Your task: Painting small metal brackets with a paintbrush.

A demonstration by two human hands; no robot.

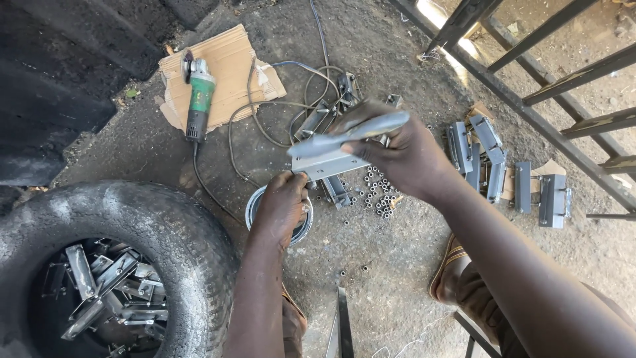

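1. Head view, the hands: our right hand is closed around a flat grey folded steel bracket, holding it level above the dirt floor; a second grey metal piece lies on top of it under the same fingers. Our left hand is curled shut at the bracket's near left corner, fingertips pinching its edge, just over a round metal tin.
2. Head view, the grip: we judge it best to keep the right hand firm and the bracket level, so the upper piece does not slide off while the left hand works the corner.
3. Head view, around us: small steel nuts lie scattered on the floor under the bracket. More grey brackets lie toward the barred gate. A green angle grinder rests on a cardboard sheet, well apart. A black rubber tyre at the near left holds further metal pieces.
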